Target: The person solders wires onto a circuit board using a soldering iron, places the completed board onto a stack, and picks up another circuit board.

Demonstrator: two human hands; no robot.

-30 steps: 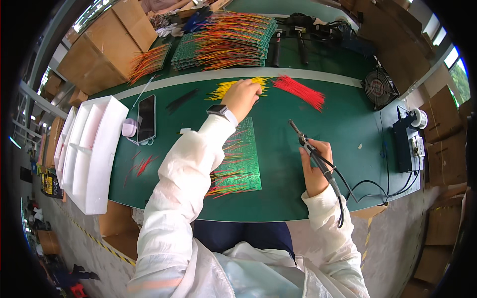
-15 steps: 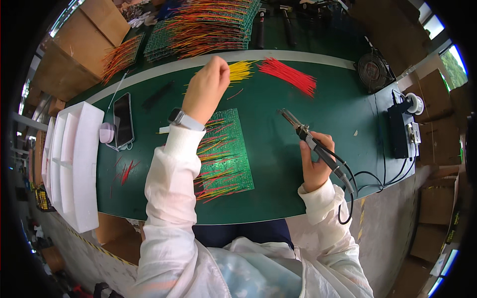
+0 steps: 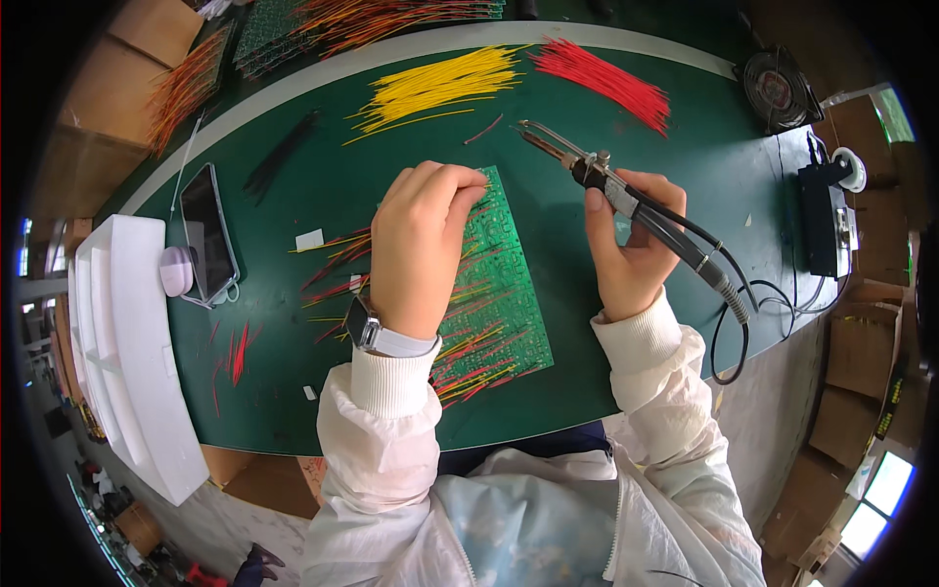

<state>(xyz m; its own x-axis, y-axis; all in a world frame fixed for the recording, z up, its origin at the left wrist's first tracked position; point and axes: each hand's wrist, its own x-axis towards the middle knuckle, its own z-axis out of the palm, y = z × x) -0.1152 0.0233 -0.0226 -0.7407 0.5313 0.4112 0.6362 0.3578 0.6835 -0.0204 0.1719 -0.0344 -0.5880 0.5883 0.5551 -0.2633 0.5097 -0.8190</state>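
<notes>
My left hand (image 3: 421, 235) is over the top edge of a green circuit board (image 3: 528, 323), thumb and fingertips pinched together. A thin yellow wire seems to be in the pinch, mostly hidden by the fingers. Rows of red and yellow wires (image 3: 479, 347) stick out of the board toward the left, partly behind my hand and wrist. My right hand (image 3: 636, 235) is closed round a soldering iron (image 3: 655, 225) with a metal wire-feed guide beside its tip. The tip points up and left, in the air beyond the board's right edge.
Yellow wires (image 3: 440, 86) and red wires (image 3: 606, 83) lie beyond the board, dark wires (image 3: 281, 157) to the left. A phone (image 3: 208, 235) and white foam tray (image 3: 147, 362) stand at left. A fan (image 3: 780, 90) and black soldering station (image 3: 824, 220) stand at right; the iron's cable loops between.
My left hand has come back from the yellow wires to the board's top edge. The iron stays in my right hand, a little farther from me. The view has shifted.
</notes>
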